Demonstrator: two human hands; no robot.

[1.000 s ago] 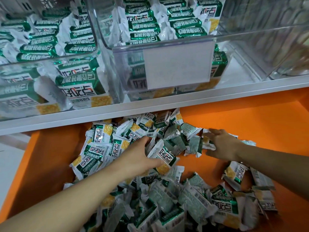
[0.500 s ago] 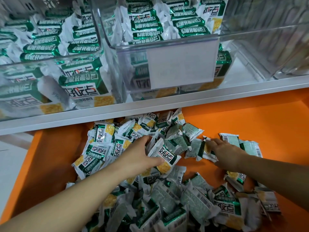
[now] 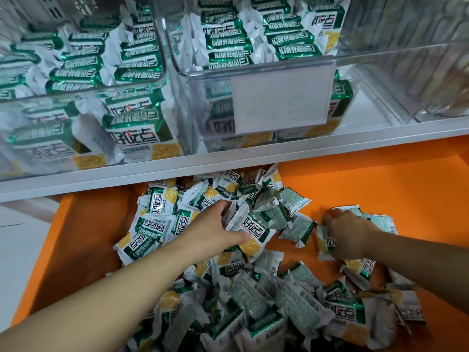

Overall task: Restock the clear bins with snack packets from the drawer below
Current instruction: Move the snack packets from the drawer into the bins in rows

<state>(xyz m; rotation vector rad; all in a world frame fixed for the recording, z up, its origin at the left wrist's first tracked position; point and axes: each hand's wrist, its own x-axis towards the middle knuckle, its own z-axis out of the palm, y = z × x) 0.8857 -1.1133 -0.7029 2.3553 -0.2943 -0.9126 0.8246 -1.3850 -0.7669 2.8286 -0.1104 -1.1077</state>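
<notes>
In the orange drawer point(image 3: 380, 189) under the white shelf point(image 3: 228, 168), as seen from the head camera, found a loose heap of snack packets point(image 3: 291, 306), green and white with a yellow patch, some face up, others showing barcodes. Had both hands down among them, bare forearms entering from the lower corners. Gripped one packet point(image 3: 253, 233) with the left hand point(image 3: 215, 232) near the heap's middle: fingers curled over its upper edge, thumb laid along its printed face, packet tilted up off its neighbours. Had the right hand point(image 3: 347, 235) knuckles-up over a small cluster toward the drawer's right side, apart from the left hand, fingers curled downward, with a second packet point(image 3: 325, 241) just under its thumb side; could not tell whether held or merely pressed. Above, on the shelf, saw three clear bins side by side: the left bin point(image 3: 76, 90) stacked with rows of the same packets, the middle bin point(image 3: 253, 69) likewise filled behind a blank white label card point(image 3: 281, 102), and the right bin point(image 3: 406, 80) next to it.
</notes>
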